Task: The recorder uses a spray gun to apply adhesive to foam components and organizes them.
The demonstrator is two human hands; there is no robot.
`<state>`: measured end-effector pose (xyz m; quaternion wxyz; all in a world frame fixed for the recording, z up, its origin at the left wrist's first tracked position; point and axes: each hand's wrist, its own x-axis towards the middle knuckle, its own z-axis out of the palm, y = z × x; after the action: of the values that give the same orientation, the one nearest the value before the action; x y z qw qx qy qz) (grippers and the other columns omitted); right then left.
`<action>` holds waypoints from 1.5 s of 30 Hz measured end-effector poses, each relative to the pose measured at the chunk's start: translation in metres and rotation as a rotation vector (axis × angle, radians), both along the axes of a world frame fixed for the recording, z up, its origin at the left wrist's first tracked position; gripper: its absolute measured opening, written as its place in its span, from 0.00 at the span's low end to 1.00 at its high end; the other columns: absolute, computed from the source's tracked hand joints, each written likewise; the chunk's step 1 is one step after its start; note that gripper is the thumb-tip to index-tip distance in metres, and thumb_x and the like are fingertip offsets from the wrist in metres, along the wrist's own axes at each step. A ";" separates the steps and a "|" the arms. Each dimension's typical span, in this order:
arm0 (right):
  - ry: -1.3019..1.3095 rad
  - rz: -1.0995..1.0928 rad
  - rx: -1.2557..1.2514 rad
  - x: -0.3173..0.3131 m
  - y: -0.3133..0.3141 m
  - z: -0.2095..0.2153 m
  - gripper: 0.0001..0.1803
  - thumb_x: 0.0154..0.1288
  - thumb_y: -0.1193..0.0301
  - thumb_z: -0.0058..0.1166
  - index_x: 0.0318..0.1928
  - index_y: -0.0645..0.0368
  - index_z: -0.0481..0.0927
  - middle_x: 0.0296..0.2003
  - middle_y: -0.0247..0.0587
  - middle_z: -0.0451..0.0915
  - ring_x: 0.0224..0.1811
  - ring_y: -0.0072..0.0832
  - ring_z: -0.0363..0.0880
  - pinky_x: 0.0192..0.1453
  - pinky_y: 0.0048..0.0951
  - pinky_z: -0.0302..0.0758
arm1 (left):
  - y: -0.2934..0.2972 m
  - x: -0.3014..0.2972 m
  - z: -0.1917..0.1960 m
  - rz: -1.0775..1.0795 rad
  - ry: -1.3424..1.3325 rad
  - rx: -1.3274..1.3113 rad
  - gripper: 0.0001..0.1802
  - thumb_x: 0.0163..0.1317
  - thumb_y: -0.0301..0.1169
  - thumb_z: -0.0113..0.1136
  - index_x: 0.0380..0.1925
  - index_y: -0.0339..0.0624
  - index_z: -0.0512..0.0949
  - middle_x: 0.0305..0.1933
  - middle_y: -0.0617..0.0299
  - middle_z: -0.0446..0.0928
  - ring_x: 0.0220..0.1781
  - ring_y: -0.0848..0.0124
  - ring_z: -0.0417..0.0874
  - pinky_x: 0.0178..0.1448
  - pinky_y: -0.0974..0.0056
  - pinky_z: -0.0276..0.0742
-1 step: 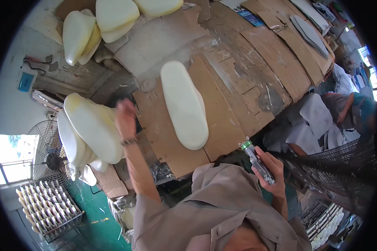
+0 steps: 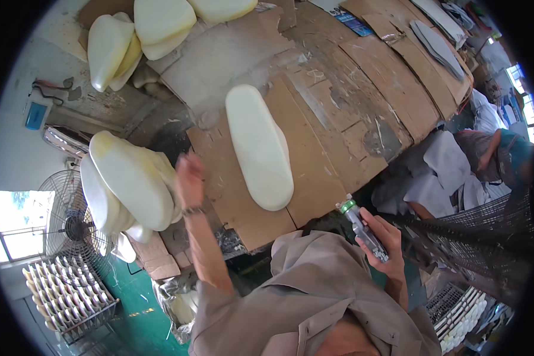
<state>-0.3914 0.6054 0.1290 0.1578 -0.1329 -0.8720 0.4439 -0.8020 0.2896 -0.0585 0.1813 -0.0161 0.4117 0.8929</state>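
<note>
A long cream-coloured foam pad (image 2: 260, 148) with rounded ends lies on the cardboard-covered table (image 2: 314, 163) in front of me. My left hand (image 2: 190, 177) is over the table's left edge, between that pad and a leaning stack of similar foam pads (image 2: 135, 178). Motion smears its fingers, and nothing clearly shows in them. At the table's near edge on the right, my right hand (image 2: 387, 243) is wrapped round a grey handheld tool (image 2: 364, 228) with a bright green ring near its tip. The tip points away from me, apart from the pad.
More foam pads (image 2: 160, 26) are piled at the far left. A fan (image 2: 74, 228) and a rack of small curved pieces (image 2: 71, 296) stand at left. Flat grey sheets (image 2: 438, 50) lie far right. Beyond black mesh (image 2: 474, 243), another person (image 2: 504, 155) is beside pale sheets.
My left hand has moved a little right and toward me, away from the leaning stack. The right hand and its tool stay practically where they were.
</note>
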 end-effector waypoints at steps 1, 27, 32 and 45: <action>0.071 0.109 -0.008 0.004 0.003 -0.001 0.43 0.63 0.42 0.55 0.65 0.66 0.75 0.35 0.51 0.80 0.33 0.43 0.83 0.36 0.34 0.77 | -0.008 0.048 -0.023 0.009 -0.146 0.049 0.10 0.73 0.33 0.59 0.47 0.40 0.80 0.46 0.58 0.84 0.46 0.68 0.84 0.55 0.62 0.81; 0.106 0.162 0.037 0.152 -0.005 0.014 0.27 0.54 0.78 0.64 0.57 0.67 0.80 0.25 0.45 0.76 0.23 0.35 0.77 0.28 0.29 0.71 | -0.077 0.450 -0.218 -0.356 -0.777 -0.935 0.14 0.72 0.31 0.57 0.55 0.39 0.77 0.44 0.56 0.85 0.39 0.67 0.87 0.42 0.61 0.87; 0.092 0.176 0.007 0.168 -0.007 0.013 0.27 0.53 0.79 0.64 0.56 0.67 0.80 0.25 0.45 0.76 0.23 0.36 0.77 0.28 0.30 0.72 | -0.094 0.494 -0.231 -0.319 -0.863 -0.914 0.12 0.69 0.26 0.58 0.51 0.37 0.79 0.38 0.57 0.84 0.36 0.65 0.87 0.38 0.60 0.86; -0.017 0.197 0.002 0.198 -0.004 0.010 0.28 0.52 0.79 0.63 0.57 0.67 0.80 0.27 0.46 0.78 0.25 0.34 0.78 0.30 0.31 0.73 | -0.063 0.478 -0.225 -0.328 -0.775 -0.866 0.15 0.72 0.30 0.58 0.55 0.39 0.76 0.46 0.54 0.85 0.43 0.65 0.87 0.47 0.56 0.87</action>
<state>-0.1936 0.6013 0.1388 0.1062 -0.0500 -0.8827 0.4551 -0.3238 0.2264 -0.2834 0.4303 -0.3492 0.6390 0.5335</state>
